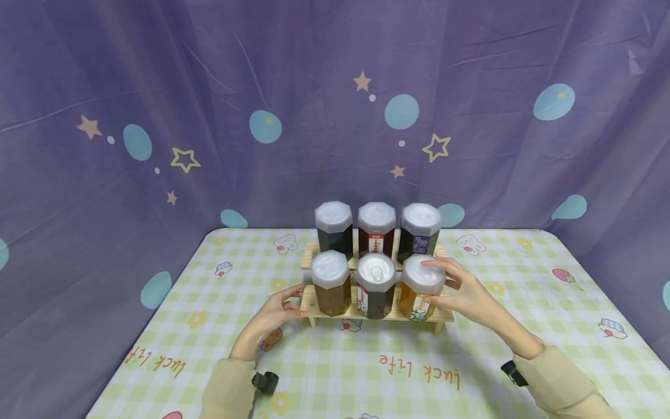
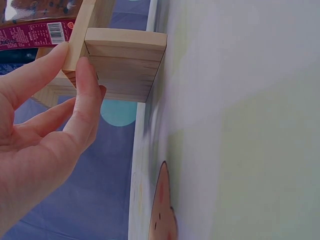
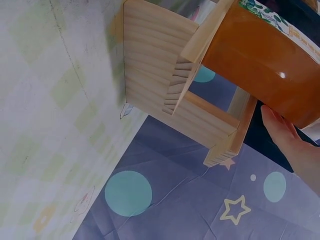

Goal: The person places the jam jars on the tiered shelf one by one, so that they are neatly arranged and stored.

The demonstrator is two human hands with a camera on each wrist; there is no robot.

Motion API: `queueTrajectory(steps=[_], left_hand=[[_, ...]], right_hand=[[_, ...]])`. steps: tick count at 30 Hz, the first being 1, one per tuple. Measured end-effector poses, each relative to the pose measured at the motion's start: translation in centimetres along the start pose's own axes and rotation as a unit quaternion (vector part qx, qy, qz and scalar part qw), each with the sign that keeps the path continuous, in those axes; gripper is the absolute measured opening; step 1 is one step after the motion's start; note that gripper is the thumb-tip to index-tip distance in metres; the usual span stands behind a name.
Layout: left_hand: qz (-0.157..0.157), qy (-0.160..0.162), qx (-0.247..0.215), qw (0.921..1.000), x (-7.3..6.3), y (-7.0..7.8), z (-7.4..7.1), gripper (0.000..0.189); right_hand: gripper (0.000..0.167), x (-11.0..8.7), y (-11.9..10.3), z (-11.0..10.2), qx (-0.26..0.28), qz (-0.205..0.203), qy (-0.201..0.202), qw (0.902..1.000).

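Note:
A two-step wooden rack [image 1: 310,298] carries two rows of three jars with whitish lids. My left hand [image 1: 277,311] pinches the left end of the lower step; the left wrist view shows thumb and fingers at the edge of the wooden board [image 2: 76,65]. At the front right, my right hand [image 1: 463,291] grips an amber jar [image 1: 408,299], with fingers up by its lid and the thumb low on its side. In the right wrist view the amber jar [image 3: 265,60] sits at the lower step's end, with only part of the hand showing.
Beside the amber jar stand a dark jar [image 1: 381,302] and a brown jar [image 1: 332,297]. Three dark jars, including one with a purple label [image 1: 420,244], fill the back step. A checked tablecloth [image 1: 324,372] covers the table; a purple curtain [image 1: 324,87] hangs behind.

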State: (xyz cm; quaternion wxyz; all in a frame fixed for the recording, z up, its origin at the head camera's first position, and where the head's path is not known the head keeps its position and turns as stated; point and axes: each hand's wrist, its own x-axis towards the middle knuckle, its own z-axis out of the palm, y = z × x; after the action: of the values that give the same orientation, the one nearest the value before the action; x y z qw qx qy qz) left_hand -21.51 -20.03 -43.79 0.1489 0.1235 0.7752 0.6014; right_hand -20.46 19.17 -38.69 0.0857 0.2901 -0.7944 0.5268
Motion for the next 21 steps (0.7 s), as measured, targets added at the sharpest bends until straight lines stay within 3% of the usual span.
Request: queueTrajectory(steps=[12,21], left_hand=[[0.001,-0.001,0.003,1.0,0.2,0.0,-0.2,0.064],[-0.005,0.019,0.041,0.999,0.2,0.3,-0.1,0.06]], right_hand=[[0.053,0.0,-0.3,-0.5,-0.009,-0.017,0.002,0.9998],[0.049,-0.2,-0.5,-1.0,-0.029,-0.015,0.004,0.9995]])
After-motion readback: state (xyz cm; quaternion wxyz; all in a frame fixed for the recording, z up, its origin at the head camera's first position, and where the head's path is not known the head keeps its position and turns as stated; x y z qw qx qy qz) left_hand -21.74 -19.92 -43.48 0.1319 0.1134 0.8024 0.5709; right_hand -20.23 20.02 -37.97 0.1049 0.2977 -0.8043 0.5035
